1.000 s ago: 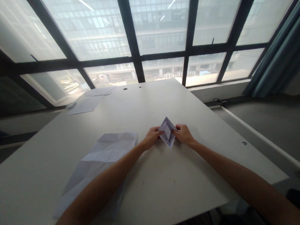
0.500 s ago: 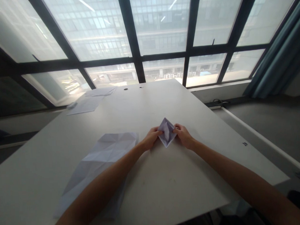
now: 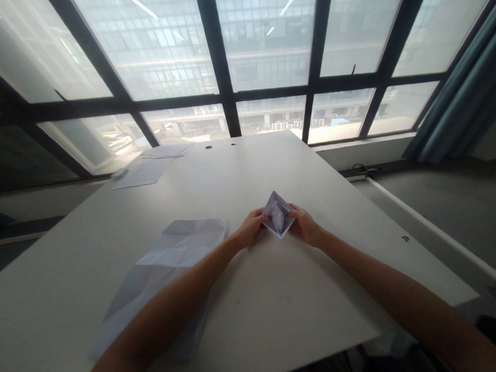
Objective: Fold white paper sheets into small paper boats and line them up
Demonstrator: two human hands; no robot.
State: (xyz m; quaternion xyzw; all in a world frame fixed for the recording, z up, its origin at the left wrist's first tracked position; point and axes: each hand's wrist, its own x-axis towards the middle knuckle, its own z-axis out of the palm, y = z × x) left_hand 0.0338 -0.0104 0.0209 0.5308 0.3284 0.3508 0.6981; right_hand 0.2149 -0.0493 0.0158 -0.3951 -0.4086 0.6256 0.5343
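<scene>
Between my two hands is a small piece of folded white paper (image 3: 278,211), diamond-shaped from above, with a raised ridge in its middle. My left hand (image 3: 252,226) pinches its left corner, the thumb lying on the inside of the fold. On the opposite corner my right hand (image 3: 303,223) grips in the same way. The fingers under the paper are partly hidden. A large creased white sheet (image 3: 180,244) lies flat on the table to the left, partly covered by my left forearm.
The white table (image 3: 248,180) reaches to a dark-framed window (image 3: 264,92). Several flat paper sheets (image 3: 143,173) lie at its far left corner. Two small dark spots mark the far edge. A blue-grey curtain (image 3: 458,100) hangs at the right.
The folded paper has shifted slightly up and to the right and tilted a little, and its middle looks wider opened. Both hands keep their hold.
</scene>
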